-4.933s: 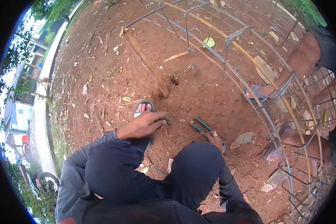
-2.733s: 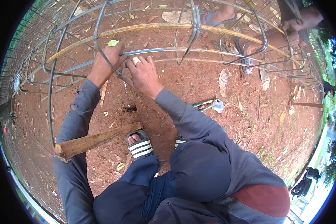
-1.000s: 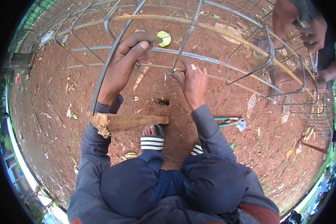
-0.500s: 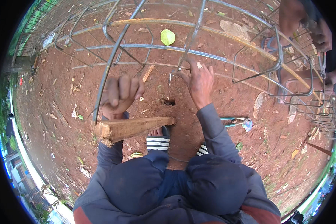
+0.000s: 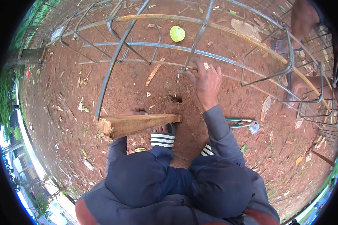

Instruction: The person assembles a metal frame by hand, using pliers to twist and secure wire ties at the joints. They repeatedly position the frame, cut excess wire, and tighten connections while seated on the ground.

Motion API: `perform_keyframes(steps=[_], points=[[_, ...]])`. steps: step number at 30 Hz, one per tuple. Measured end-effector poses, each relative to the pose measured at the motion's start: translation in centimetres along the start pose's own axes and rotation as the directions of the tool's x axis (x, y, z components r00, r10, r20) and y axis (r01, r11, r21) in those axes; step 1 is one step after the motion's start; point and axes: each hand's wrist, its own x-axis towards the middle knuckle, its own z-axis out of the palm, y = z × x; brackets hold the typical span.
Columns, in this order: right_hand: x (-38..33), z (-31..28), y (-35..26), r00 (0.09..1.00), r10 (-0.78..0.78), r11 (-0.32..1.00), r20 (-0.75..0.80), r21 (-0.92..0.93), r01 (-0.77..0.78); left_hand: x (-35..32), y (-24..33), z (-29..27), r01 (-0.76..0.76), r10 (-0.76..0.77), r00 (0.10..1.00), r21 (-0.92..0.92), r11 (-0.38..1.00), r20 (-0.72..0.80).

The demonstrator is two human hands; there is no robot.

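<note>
Fingers of the right hand (image 5: 207, 86) nearly closed, pinching a corner of the metal cage (image 5: 165, 45), which stretches beyond them; left hand (image 5: 133, 110) behind the wooden post (image 5: 139, 125), grip unclear. Likely stiff, heavy; hold by bars.

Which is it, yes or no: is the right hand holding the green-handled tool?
No: the green-handled tool lies on the ground beside the right sleeve, while the right hand is at the metal bars.
</note>
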Motion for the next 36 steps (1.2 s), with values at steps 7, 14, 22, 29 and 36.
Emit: perform_keyframes(steps=[7, 14, 22, 29, 36], points=[[-0.1, 0.4, 1.1, 1.000, 0.019, 1.000, -0.018, 0.002, -0.019, -7.5, -13.0, -0.9, 0.287, -0.319, 0.880, -0.140, 0.948, -0.352], [-0.3, 0.1, 0.3, 0.999, 0.045, 0.999, 0.026, 0.009, -0.045, 2.5, -0.9, 1.9, -0.200, 0.151, 0.943, -0.144, 0.969, -0.295], [0.3, -0.2, -0.1, 0.993, 0.105, 0.992, 0.060, 0.070, -0.109, 12.6, 8.6, 7.9, -0.341, 0.360, 0.933, -0.377, 0.861, -0.020], [0.6, -0.6, 0.4, 0.991, 0.095, 0.989, 0.096, 0.103, -0.105, 10.4, 10.0, 8.3, -0.293, 0.304, 0.952, -0.349, 0.890, -0.024], [0.0, -3.5, 0.8, 0.999, -0.028, 0.947, 0.036, 0.320, 0.015, 7.0, 7.4, 6.1, -0.219, 0.303, 0.930, -0.347, 0.912, 0.207]])
